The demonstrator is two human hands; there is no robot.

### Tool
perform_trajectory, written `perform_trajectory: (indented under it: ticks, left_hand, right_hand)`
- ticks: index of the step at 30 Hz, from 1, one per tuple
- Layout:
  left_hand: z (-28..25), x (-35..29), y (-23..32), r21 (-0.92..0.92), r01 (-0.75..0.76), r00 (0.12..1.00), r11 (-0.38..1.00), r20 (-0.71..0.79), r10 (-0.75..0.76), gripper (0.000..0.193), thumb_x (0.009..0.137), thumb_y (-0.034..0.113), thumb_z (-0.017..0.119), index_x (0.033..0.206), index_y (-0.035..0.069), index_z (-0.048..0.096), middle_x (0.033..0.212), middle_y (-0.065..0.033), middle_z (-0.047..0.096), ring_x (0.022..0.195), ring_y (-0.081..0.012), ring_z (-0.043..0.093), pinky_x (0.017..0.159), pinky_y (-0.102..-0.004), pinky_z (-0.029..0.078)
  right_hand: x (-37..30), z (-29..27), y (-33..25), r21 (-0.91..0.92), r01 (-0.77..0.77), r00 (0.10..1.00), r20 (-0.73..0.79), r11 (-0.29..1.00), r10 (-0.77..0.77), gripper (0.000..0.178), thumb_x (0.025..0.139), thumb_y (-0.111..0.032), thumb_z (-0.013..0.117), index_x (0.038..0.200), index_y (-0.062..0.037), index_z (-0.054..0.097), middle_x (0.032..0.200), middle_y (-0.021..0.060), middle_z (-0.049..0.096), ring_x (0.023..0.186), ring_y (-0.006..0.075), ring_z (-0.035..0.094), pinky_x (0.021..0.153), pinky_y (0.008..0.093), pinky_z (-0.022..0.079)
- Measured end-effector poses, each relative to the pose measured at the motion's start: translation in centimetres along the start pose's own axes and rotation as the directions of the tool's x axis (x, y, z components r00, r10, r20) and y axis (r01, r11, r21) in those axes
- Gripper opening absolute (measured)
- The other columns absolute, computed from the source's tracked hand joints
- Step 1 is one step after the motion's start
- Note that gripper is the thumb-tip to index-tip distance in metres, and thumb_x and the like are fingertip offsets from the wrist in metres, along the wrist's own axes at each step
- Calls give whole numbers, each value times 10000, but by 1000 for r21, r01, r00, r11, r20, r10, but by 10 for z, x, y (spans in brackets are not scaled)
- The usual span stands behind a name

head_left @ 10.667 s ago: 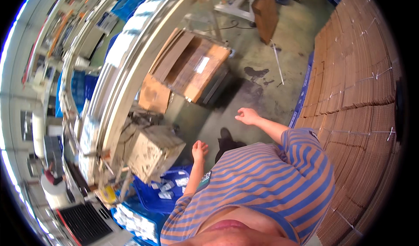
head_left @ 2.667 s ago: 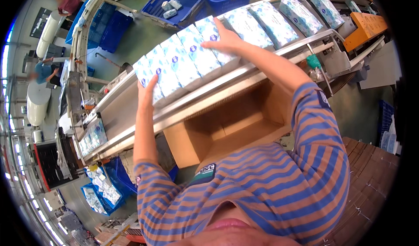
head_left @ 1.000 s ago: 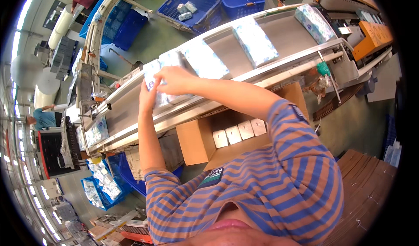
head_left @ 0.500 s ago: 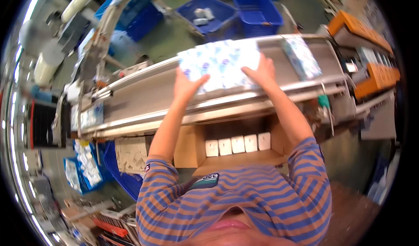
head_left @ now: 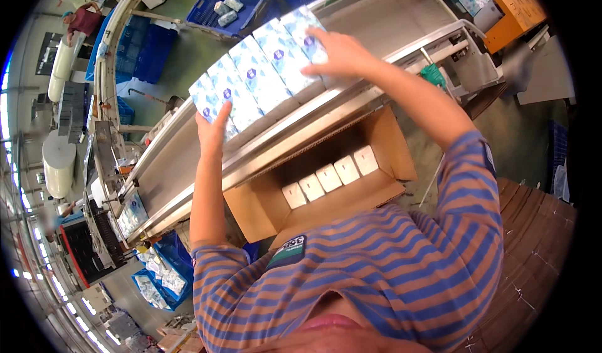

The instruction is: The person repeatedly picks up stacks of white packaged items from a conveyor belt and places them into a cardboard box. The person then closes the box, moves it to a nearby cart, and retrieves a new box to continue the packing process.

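Note:
A row of several white and blue tissue packs point(head_left: 253, 71) stands side by side on the conveyor. My left hand point(head_left: 214, 127) presses against the row's left end, thumb on the near face. At the right end, my right hand point(head_left: 342, 55) grips the last pack, thumb and fingers spread over its side. Together the hands clamp the row between them. Below the conveyor, nearest my body, an open cardboard box point(head_left: 260, 218) holds several white packs point(head_left: 328, 178) in a line, their ends showing.
The conveyor point(head_left: 169, 171) runs from lower left to upper right, with metal rails along it. Another pack point(head_left: 133, 214) lies at its left end. Blue crates point(head_left: 210, 11) stand beyond it. Flat cardboard point(head_left: 533, 252) is stacked at right. A distant person point(head_left: 81, 22) is at upper left.
The view has turned, so the conveyor now slants up to the right. The pack that lay apart on the right no longer shows separately. Both hands remain at the row's ends.

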State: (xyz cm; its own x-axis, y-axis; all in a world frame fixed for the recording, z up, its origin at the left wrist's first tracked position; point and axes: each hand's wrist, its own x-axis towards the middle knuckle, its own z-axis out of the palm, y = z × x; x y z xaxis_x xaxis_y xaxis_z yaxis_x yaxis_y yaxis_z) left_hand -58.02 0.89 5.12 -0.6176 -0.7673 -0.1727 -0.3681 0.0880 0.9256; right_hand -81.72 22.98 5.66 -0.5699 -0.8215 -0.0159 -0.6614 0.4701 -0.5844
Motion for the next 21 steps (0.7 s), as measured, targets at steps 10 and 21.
perform_trajectory:
  ticks: [10,21]
  left_hand:
    - [-49,-95,32,-67,-178,974,982,-156,166,722,778,264,673,1338,-2,303,1229,-148,478,1119,-232,474,965,-339,354]
    - [-3,-194,-58,-100,697,713,710,200,-672,880,701,190,767,1342,-23,204,1236,-180,460,1109,-256,482,957,-348,388]
  right_hand:
    - [-54,-57,-48,280,168,977,-175,945,-122,1137,599,-609,695,1430,-110,101,1221,201,522,1119,304,517,943,385,404]
    - [-160,64,20,152,-545,703,619,824,351,1107,685,-483,681,1422,1,12,1354,307,325,1223,390,398,984,365,360]
